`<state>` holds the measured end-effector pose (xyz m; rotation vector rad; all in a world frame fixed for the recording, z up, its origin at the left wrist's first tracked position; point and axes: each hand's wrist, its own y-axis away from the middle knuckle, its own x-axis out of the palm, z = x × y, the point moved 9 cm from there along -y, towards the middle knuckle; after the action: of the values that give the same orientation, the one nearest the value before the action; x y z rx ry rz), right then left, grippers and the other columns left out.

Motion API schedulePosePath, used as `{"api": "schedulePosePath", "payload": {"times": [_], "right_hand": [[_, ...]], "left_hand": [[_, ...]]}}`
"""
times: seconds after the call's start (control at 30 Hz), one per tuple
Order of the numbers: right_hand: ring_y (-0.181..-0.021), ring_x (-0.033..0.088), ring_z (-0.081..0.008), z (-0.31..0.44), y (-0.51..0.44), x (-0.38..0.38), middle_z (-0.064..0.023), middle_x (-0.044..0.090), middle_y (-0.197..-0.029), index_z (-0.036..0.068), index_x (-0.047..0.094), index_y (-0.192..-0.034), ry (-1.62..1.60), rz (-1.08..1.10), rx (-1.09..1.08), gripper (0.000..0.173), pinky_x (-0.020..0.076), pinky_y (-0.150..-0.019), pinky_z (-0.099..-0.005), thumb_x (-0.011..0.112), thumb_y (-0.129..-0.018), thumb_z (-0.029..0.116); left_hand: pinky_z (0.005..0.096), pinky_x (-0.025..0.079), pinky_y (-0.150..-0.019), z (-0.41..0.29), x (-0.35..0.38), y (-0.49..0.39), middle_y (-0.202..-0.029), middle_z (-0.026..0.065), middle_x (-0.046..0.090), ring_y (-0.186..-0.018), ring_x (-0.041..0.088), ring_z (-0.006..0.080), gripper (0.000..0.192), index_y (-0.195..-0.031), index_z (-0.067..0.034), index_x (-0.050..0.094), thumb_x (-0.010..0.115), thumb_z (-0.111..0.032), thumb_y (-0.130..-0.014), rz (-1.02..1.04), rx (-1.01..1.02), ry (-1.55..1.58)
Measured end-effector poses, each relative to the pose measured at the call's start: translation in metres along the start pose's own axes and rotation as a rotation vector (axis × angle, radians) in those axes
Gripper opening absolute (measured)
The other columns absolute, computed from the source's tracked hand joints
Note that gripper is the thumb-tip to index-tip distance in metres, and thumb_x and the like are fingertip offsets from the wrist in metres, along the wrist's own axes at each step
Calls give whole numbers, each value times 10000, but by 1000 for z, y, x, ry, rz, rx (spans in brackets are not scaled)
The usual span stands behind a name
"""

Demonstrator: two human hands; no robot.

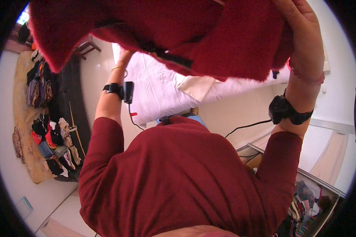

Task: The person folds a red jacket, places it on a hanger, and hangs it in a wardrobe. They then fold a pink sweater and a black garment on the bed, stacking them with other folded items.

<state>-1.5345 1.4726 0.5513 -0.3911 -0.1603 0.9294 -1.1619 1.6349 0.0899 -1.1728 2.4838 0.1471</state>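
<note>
A fuzzy dark red garment [172,32] is raised across the top of the head view, with a black strip along its lower edge. My right hand [302,17] grips it at the upper right, fingers partly cut off by the picture's edge. My left hand [127,53] reaches up behind the garment at the upper left; its fingers are hidden by the cloth. Beyond and below the garment lies a bed with a pale pink sheet [154,86], and a beige folded cloth [197,87] rests on it.
Folded clothes [57,142] in several piles lie on a dark surface at the left. A small wooden stool [89,47] stands at the upper left. At the lower right, an open compartment holds heaped clothes [307,201]. Black cables hang from devices strapped to both forearms.
</note>
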Motion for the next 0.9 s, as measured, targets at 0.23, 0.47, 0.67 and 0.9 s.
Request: {"api": "schedulePosePath", "payload": {"times": [0.23,0.47,0.67,0.9], "right_hand": [[-858,562,-79,-126,7,-61,-25,630,-971,9,598,-1069,-86,-23,195,308,428,-796,-227,611,-844,220],[-1043,503,-160,-439,81,-164,-75,564,-1137,17,567,-1112,-84,-360,538,343,369,-924,-286,496,-906,282],[-1005,552,-215,-658,153,-253,-124,604,-1052,-10,522,-1118,448,-376,861,371,407,-896,-316,542,-853,249],[-531,597,-192,-702,204,-195,-83,635,-780,84,547,-950,128,-80,1123,205,483,-451,-373,562,-855,265]], "left_hand": [[295,443,-879,16,-93,82,-1092,47,598,-971,565,170,543,-1199,-25,519,711,-158,-708,-1,-237,405],[370,469,-776,67,-100,120,-962,166,623,-896,606,262,372,-1011,-79,574,706,-220,-693,27,-470,-571],[432,470,-834,121,60,114,-1013,194,609,-963,581,335,385,-1084,-96,571,627,-188,-714,181,-540,-975],[406,449,-861,158,197,170,-1100,183,571,-1016,549,334,573,-1241,-119,481,662,-234,-710,503,-621,-763]]}}
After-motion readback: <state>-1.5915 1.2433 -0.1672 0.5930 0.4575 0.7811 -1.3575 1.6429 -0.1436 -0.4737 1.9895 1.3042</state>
